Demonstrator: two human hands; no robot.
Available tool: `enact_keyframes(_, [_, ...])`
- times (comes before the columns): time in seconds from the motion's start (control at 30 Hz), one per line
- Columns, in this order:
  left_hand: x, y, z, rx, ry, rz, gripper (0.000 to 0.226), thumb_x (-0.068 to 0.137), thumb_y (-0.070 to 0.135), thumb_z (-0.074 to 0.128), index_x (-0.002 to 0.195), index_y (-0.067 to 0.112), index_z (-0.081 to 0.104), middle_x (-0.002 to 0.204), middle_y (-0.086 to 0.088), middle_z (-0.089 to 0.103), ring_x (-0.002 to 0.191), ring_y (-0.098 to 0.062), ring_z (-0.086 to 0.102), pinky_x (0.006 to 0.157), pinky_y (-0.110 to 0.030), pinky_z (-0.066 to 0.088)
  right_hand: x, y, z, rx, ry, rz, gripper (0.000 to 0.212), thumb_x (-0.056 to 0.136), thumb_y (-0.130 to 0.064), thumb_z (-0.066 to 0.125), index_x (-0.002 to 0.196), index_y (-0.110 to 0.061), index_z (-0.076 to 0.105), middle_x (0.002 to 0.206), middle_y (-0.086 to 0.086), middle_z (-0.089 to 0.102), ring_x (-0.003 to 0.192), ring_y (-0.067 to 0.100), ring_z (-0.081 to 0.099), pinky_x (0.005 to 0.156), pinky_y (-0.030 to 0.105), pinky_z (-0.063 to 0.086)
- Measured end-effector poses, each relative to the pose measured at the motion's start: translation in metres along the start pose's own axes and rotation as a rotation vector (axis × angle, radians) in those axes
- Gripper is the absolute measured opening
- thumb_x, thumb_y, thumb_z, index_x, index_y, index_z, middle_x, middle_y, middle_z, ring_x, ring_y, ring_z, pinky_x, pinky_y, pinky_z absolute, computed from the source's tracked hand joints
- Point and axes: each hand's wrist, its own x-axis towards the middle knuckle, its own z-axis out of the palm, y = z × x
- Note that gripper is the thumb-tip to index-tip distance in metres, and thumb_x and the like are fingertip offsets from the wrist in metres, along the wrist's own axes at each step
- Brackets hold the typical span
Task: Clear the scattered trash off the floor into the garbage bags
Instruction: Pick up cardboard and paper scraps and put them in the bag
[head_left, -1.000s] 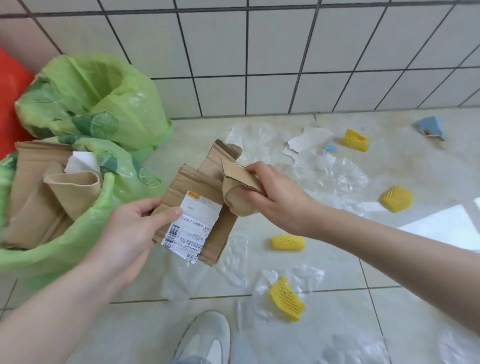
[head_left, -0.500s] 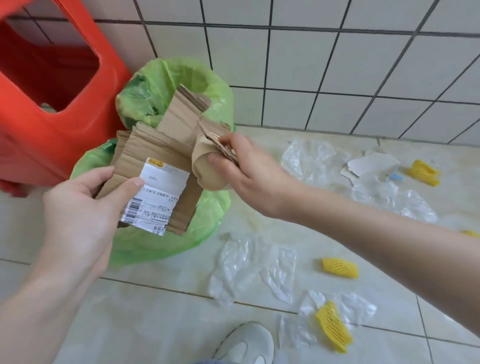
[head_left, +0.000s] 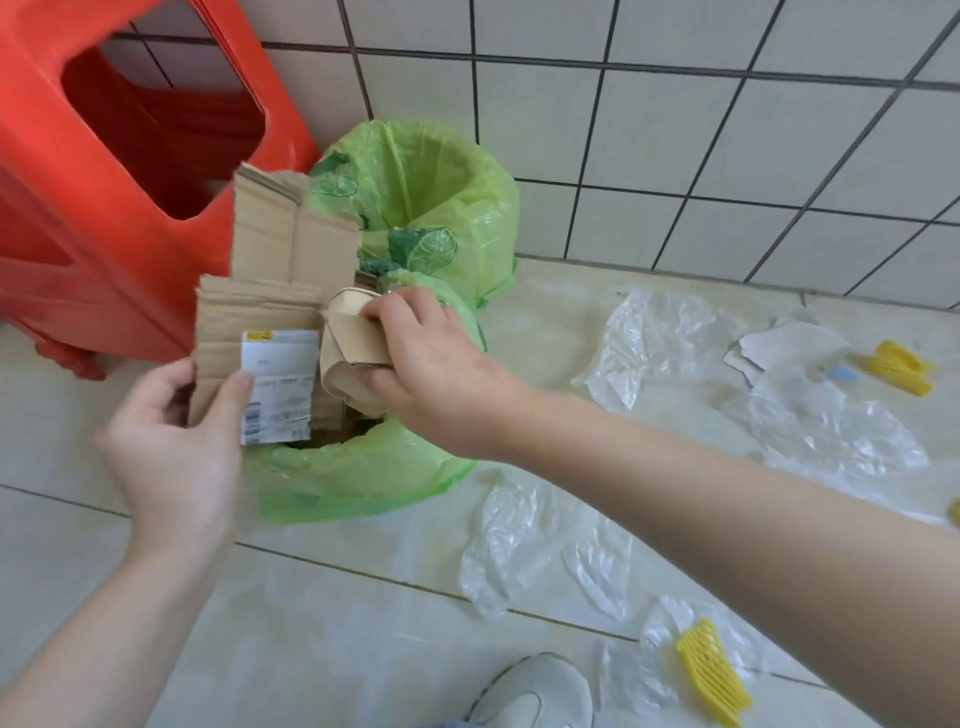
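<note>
Head view: the left hand (head_left: 176, 447) pinches a torn cardboard piece (head_left: 260, 322) over the near green garbage bag (head_left: 358, 478), while the right hand (head_left: 431, 374) grips a crumpled paper cup (head_left: 345, 338) beside it. Bare floor (head_left: 322, 623) lies nearer; plastic film (head_left: 545, 551) and yellow foam nets (head_left: 714, 670) scatter rightward.

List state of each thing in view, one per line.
left hand: pinches cardboard piece
right hand: grips crumpled cardboard
cardboard piece: held above near bag
crumpled cardboard: held over near bag
near garbage bag: open
far garbage bag: open
clear plastic: on floor
</note>
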Motion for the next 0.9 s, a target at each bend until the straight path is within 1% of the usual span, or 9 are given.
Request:
enact_keyframes(0.07, [0.002, -0.009, 0.004, 0.043, -0.034, -0.012, 0.024, 0.081, 0.014, 0.072, 0.103, 0.017, 0.064, 0.102, -0.010, 0.070, 0.087, -0.015, 0.066, 0.084, -0.034, 0.054, 0.006, 0.001, 0.005, -0.110, 0.026, -0.038, 0.050, 0.093, -0.042, 0.049, 0.130, -0.009, 0.038, 0.138, 0.013, 0.033, 0.118, 0.033, 0.034, 0.103, 0.042, 0.031])
enact_keyframes(0.2, [0.012, -0.018, 0.008, 0.232, -0.178, 0.024, 0.033, 0.077, 0.012, 0.075, 0.087, 0.033, 0.052, 0.093, -0.005, 0.067, 0.082, -0.019, 0.066, 0.076, -0.041, 0.054, 0.020, 0.011, 0.014, -0.449, 0.059, -0.167, 0.054, 0.088, -0.036, 0.059, 0.131, -0.010, 0.040, 0.141, 0.019, 0.034, 0.129, 0.039, 0.031, 0.111, 0.047, 0.025])
enact_keyframes(0.37, [0.024, -0.015, 0.013, 0.511, -0.279, 0.139, 0.038, 0.073, 0.011, 0.078, 0.092, 0.015, 0.046, 0.089, -0.002, 0.056, 0.083, -0.026, 0.054, 0.070, -0.036, 0.042, 0.027, 0.018, 0.025, -0.691, 0.044, -0.290, 0.054, 0.085, -0.024, 0.060, 0.133, -0.006, 0.041, 0.146, 0.022, 0.032, 0.140, 0.038, 0.022, 0.118, 0.048, 0.012])
enact_keyframes(0.5, [0.025, -0.007, 0.016, 0.648, -0.382, 0.198, 0.030, 0.076, 0.022, 0.075, 0.078, 0.008, 0.049, 0.069, -0.004, 0.056, 0.068, -0.028, 0.051, 0.059, -0.038, 0.040, 0.026, 0.020, 0.030, -0.713, -0.031, -0.298, 0.070, 0.091, -0.043, 0.050, 0.144, -0.004, 0.026, 0.156, 0.019, 0.014, 0.147, 0.035, 0.000, 0.118, 0.052, 0.000])
enact_keyframes(0.57, [0.024, -0.003, 0.015, 0.650, -0.426, 0.175, 0.030, 0.079, 0.029, 0.071, 0.075, 0.008, 0.051, 0.067, -0.004, 0.056, 0.064, -0.025, 0.050, 0.055, -0.036, 0.038, 0.023, 0.018, 0.025, -0.647, -0.046, -0.272, 0.084, 0.088, -0.054, 0.051, 0.147, -0.004, 0.019, 0.158, 0.017, 0.010, 0.147, 0.036, -0.005, 0.119, 0.051, 0.000])
enact_keyframes(0.63, [0.024, 0.002, 0.012, 0.631, -0.453, 0.134, 0.030, 0.085, 0.034, 0.065, 0.074, 0.009, 0.052, 0.067, -0.004, 0.055, 0.060, -0.020, 0.045, 0.051, -0.033, 0.032, 0.022, 0.016, 0.017, -0.556, -0.016, -0.248, 0.083, 0.089, -0.053, 0.051, 0.148, -0.005, 0.018, 0.157, 0.016, 0.012, 0.146, 0.037, -0.005, 0.119, 0.048, 0.003])
enact_keyframes(0.7, [0.024, 0.008, 0.010, 0.582, -0.463, 0.075, 0.025, 0.089, 0.039, 0.059, 0.084, 0.014, 0.058, 0.078, 0.000, 0.059, 0.068, -0.019, 0.048, 0.057, -0.033, 0.034, 0.021, 0.016, 0.010, -0.528, 0.073, -0.220, 0.075, 0.090, -0.043, 0.052, 0.148, -0.008, 0.019, 0.155, 0.014, 0.019, 0.145, 0.038, 0.001, 0.119, 0.047, 0.005])
enact_keyframes(0.77, [0.027, 0.011, 0.010, 0.510, -0.434, 0.055, 0.026, 0.091, 0.039, 0.057, 0.105, 0.018, 0.059, 0.099, 0.006, 0.059, 0.092, -0.017, 0.052, 0.075, -0.033, 0.036, 0.021, 0.018, 0.007, -0.485, 0.133, -0.141, 0.073, 0.088, -0.036, 0.054, 0.147, -0.012, 0.020, 0.152, 0.010, 0.024, 0.142, 0.039, 0.009, 0.118, 0.048, 0.009])
enact_keyframes(0.9, [0.033, 0.009, 0.016, 0.530, -0.408, 0.107, 0.043, 0.089, 0.038, 0.061, 0.126, 0.020, 0.050, 0.117, 0.004, 0.059, 0.115, -0.022, 0.050, 0.092, -0.037, 0.040, 0.021, 0.020, 0.009, -0.523, 0.075, -0.041, 0.071, 0.082, -0.053, 0.058, 0.137, -0.015, 0.035, 0.134, 0.008, 0.042, 0.124, 0.036, 0.032, 0.102, 0.044, 0.028])
